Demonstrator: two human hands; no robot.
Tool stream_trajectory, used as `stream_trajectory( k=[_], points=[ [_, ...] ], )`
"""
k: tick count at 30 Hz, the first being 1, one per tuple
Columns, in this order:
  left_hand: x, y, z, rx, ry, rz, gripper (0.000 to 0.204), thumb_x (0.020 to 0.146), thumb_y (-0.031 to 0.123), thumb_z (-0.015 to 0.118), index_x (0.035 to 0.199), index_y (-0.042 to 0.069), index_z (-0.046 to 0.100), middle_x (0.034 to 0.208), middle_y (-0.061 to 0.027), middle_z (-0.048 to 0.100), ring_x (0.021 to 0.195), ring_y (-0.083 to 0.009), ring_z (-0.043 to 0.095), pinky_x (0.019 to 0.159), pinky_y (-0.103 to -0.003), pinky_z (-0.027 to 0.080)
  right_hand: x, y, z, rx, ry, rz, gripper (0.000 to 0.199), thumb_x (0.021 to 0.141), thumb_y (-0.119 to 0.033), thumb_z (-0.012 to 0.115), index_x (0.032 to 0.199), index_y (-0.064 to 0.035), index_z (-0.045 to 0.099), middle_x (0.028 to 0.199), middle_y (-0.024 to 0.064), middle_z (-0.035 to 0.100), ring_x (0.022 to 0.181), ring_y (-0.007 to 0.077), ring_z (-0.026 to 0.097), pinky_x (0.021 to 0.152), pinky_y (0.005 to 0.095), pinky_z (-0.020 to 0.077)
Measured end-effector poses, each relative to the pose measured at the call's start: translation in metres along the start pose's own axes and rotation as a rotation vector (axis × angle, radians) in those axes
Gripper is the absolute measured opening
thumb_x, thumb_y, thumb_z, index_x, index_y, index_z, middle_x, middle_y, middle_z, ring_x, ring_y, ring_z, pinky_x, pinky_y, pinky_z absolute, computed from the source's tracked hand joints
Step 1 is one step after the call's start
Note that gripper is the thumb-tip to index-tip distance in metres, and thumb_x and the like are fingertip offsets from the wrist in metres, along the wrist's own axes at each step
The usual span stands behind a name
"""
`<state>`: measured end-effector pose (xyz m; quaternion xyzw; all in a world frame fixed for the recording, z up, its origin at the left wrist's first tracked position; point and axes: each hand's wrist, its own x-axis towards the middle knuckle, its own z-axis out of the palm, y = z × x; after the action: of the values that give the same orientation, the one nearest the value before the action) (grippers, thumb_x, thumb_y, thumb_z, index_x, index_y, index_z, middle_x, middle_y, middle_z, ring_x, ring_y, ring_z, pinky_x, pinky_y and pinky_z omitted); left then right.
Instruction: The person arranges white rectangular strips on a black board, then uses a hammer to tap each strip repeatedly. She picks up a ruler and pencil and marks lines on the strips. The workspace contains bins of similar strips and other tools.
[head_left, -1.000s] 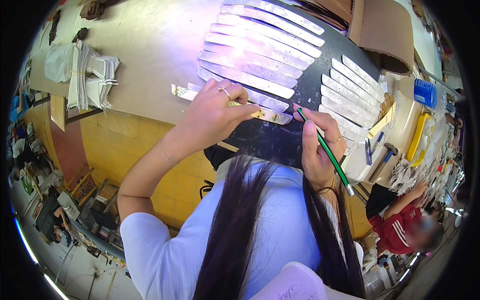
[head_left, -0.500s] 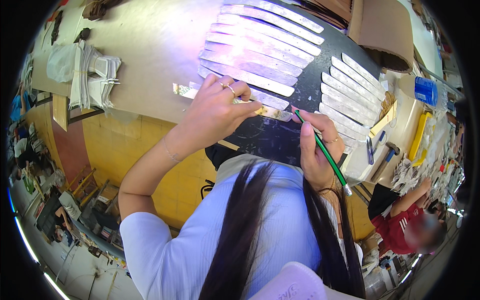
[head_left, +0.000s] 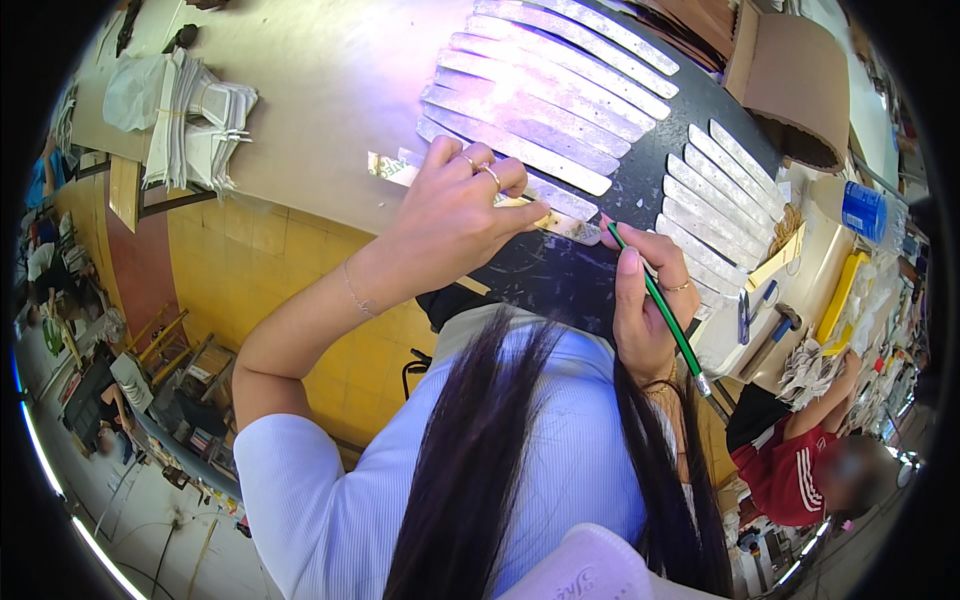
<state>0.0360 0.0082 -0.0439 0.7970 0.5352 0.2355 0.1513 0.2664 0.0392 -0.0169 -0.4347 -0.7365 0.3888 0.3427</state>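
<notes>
My left hand (head_left: 460, 205) is closed, its fingertips pressing on a narrow pale strip with printed marks (head_left: 393, 170) near the dark board's front edge. The hand covers the middle of this strip; its rounded, stained right end (head_left: 570, 227) shows past the fingers. A grey-white strip (head_left: 565, 197) lies right behind it, partly covered. My right hand (head_left: 645, 300) holds a green pencil (head_left: 662, 305) in a writing grip, its upper end slanting back toward me. The pencil's point is close to the strip's right end; whether it touches cannot be made out.
Grey-white strips (head_left: 560, 85) lie fanned on the dark board (head_left: 640, 150), with a shorter row (head_left: 715, 205) to the right. Beyond are a hammer (head_left: 770, 340), a blue-labelled bottle (head_left: 865, 210) and curved cardboard (head_left: 795, 85). Bundled white pieces (head_left: 190, 125) stand left. A person in red (head_left: 785, 475) works at right.
The view has shifted slightly, so the table and strips appear a little further right. Both hands keep their places at the strip, the right still holding the pencil at its end.
</notes>
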Motion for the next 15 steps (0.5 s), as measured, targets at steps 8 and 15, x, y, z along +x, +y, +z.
stream_trajectory(
  k=[8,15],
  points=[
    [0.0000,0.0006,0.0013,0.023,-0.002,0.004,0.031,0.074,0.015,0.075,0.104,0.023,0.075,0.094,0.0011,0.061,0.090,-0.0208,0.055,0.081,-0.039,0.037,0.0011,-0.0013,-0.0005,-0.010,-0.014,0.006,0.015,0.091,0.001,0.063,0.105,0.0024,0.068,0.092,0.0150,0.071,0.077,0.0230,0.069,0.070,0.0300,0.0523],
    [-0.0005,0.0005,0.0034,0.018,0.005,0.011,0.029,0.074,0.014,0.074,0.103,0.022,0.075,0.095,0.0010,0.062,0.090,-0.0208,0.055,0.083,-0.039,0.038,0.0009,-0.0011,-0.0007,-0.016,-0.037,0.012,0.016,0.091,0.001,0.063,0.106,0.0021,0.068,0.092,0.0152,0.071,0.078,0.0233,0.069,0.071,0.0300,0.0526]
  ],
)
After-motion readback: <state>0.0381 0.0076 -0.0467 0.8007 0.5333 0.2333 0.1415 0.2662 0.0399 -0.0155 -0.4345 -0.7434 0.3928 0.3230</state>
